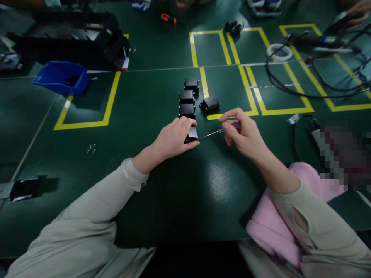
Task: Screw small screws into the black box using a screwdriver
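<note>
My left hand (176, 135) is closed around a small black box (191, 134) on the green table, thumb along its near side and fingers over its far side. In my right hand (242, 133) is a screwdriver (222, 130) with a translucent purplish handle, held between thumb and fingers. Its thin shaft points left, and the tip reaches the box's near right corner; whether it sits in a screw is too small to tell. Several similar black boxes (187, 111) stand in a column just beyond my left hand. Another black box (211, 103) lies to their right, slightly turned.
Loose screws (91, 147) lie left of my left hand. A blue bin (62, 78) and a large black rack (72, 40) stand at the back left. An orange-handled tool (168, 18), black cables (275, 79), a white ring (278, 52) and pink cloth (275, 227) are around. Another person's hand (359, 15) shows at the far right.
</note>
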Motion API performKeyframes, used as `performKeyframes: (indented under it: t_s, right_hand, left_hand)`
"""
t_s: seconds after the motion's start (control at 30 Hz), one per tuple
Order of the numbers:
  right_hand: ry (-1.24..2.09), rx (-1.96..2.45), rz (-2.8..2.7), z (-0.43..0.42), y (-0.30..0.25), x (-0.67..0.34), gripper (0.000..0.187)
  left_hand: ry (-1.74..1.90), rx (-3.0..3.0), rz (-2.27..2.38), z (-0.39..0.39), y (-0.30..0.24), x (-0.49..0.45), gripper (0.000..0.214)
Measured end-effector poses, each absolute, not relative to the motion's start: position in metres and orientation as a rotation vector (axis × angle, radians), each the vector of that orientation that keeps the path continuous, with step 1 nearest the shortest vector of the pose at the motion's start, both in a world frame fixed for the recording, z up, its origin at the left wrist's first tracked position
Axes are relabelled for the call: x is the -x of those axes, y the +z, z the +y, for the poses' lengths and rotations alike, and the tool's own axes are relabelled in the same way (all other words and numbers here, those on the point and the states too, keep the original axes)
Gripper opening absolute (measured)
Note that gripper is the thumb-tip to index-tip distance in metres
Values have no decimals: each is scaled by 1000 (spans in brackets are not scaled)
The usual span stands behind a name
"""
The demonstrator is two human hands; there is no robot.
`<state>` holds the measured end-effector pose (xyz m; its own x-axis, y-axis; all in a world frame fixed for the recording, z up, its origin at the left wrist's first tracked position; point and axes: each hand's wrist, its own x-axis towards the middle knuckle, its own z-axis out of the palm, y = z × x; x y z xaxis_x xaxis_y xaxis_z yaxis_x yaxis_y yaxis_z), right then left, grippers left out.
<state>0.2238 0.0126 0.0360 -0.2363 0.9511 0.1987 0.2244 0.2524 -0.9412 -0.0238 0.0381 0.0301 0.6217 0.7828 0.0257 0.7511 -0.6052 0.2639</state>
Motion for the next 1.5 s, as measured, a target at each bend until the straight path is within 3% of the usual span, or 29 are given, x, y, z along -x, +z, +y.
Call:
performKeyframes:
  t_s: [0.57, 0.77, 1.0, 1.5]
  right_hand:
    - [1065, 1100, -1663, 11, 38, -223, 24]
    - [1041, 1098, -1679, 11, 37, -224, 12]
    - [1091, 1099, -1659, 12, 37, -224, 19]
    - [1047, 1071, -1685, 12, 36, -224, 14]
  left_hand:
    - [205, -2622, 1262, 37, 31, 23, 51]
    - [215, -2637, 1257, 38, 30, 24, 51]
    - [198, -2629, 1264, 38, 31, 23, 52]
    - [215, -2645, 1256, 38, 30, 23, 52]
